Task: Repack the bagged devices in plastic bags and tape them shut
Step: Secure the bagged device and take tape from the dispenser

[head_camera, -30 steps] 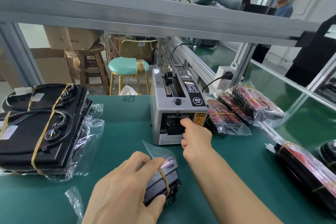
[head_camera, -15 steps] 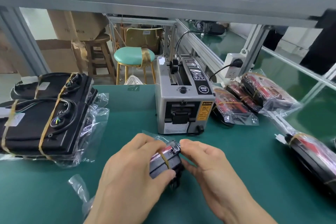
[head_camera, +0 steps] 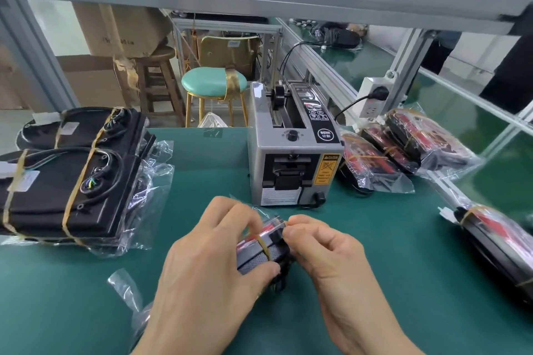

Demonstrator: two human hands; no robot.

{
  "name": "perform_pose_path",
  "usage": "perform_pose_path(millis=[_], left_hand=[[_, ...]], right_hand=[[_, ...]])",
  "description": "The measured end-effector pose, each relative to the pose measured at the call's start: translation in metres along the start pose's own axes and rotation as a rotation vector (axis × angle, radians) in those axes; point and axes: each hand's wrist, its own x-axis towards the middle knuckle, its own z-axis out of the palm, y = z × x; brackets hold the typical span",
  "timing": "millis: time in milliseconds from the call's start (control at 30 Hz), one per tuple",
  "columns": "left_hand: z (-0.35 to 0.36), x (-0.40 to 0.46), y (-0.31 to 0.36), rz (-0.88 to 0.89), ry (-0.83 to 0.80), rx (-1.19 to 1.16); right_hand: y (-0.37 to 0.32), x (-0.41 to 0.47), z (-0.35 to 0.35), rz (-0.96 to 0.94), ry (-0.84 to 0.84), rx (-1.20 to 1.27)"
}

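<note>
Device [head_camera: 264,251], bagged and ringed by a yellow band, is held just above the mat [head_camera: 389,253] at the near centre, at 6 o'clock from the dispenser [head_camera: 294,153]; it is gripped by the left hand [head_camera: 213,268], whose fingers are curled over its top and whose thumb is pressed against its near side; its right end is pinched by the right hand [head_camera: 326,251] between thumb and forefinger, the other fingers being curled. Whether a piece of tape is held in that pinch cannot be told. A loose tail of clear bag [head_camera: 127,288] is seen at 8 o'clock from the left hand, trailing on the mat.

At 12 o'clock from the hands the grey dispenser is stood upright, its slot turned toward the person; a black cord is run from behind it to a socket [head_camera: 372,98] at 1 o'clock. At 2 o'clock three bagged red-and-black units [head_camera: 403,150] are laid side by side, touching; at 3 o'clock another black unit [head_camera: 499,236] is laid near the mat's edge. At 10 o'clock two large black packs [head_camera: 72,176], banded and partly bagged, are laid one behind the other. Beyond the mat, at 11 o'clock, a green stool [head_camera: 213,83] and a wooden stool [head_camera: 158,78] are seen before cartons [head_camera: 121,29].
</note>
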Motion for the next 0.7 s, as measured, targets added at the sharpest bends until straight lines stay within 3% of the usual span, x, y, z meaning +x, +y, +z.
perform_pose_path(millis=[700], left_hand=[[0.0016,-0.0007,0.0018,-0.012,0.001,-0.001]], right_hand=[[-0.0084,-0.0014,0.0037,-0.169,0.049,-0.201]])
